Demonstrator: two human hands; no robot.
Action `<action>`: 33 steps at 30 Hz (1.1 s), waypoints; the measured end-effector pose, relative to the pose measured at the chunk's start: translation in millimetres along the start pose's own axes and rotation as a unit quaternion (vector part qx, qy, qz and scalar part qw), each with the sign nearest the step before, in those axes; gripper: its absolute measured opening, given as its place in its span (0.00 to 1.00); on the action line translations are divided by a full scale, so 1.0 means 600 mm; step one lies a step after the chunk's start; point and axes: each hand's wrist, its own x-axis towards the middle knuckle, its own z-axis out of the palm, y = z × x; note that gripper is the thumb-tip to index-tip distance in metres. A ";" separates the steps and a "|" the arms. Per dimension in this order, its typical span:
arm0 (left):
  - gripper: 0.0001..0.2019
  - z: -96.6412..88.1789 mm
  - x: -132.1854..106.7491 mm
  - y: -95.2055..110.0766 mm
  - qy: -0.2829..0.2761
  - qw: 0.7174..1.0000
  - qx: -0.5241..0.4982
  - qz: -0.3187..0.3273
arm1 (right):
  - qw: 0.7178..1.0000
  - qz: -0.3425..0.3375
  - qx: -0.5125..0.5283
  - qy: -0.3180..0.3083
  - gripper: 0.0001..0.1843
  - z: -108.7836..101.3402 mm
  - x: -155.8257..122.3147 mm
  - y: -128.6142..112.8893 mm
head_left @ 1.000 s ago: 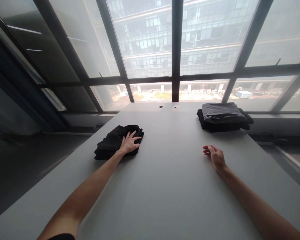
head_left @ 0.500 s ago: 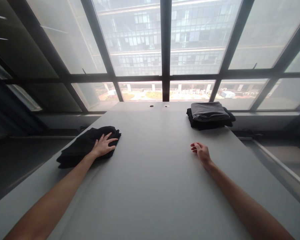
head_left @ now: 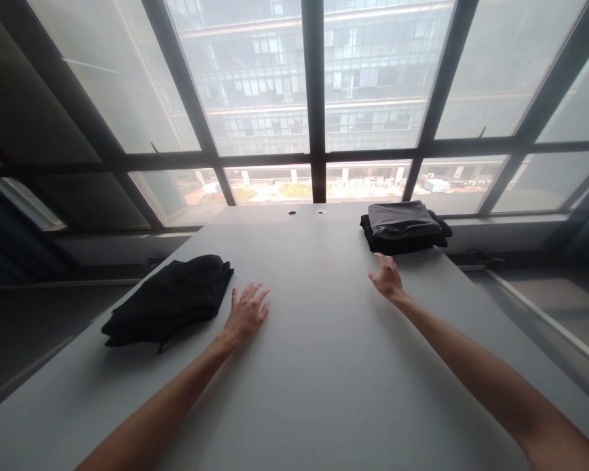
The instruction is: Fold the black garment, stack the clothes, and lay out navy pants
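My left hand (head_left: 248, 313) is over the white table (head_left: 304, 366), fingers spread and holding nothing. Just left of it lies a pile of folded black clothes (head_left: 169, 297), with a gap between hand and cloth. At the right, my right hand (head_left: 387, 277) reaches forward with thumb and fingers apart, nothing in it. Its fingertips are close to the front of a second folded stack; whether they touch it I cannot tell. On top of that stack is a folded grey garment (head_left: 403, 220), and black folded clothes (head_left: 395, 244) lie under it.
Two round holes, one dark cable hole (head_left: 292, 212) among them, pierce the table's far edge. Beyond stands a tall window with dark frames (head_left: 317, 104). A blue curtain (head_left: 14, 229) hangs at the left. Floor and a pale rail (head_left: 544, 320) lie past the right edge.
My left hand has come off the black pile and moved right over the bare tabletop. My right hand has moved forward, nearer the grey-topped stack, and its fingers have opened.
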 end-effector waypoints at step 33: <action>0.21 0.033 -0.009 0.024 0.025 0.994 -0.098 -0.039 | 0.824 -0.143 -0.538 -0.110 0.18 0.035 0.171 -0.069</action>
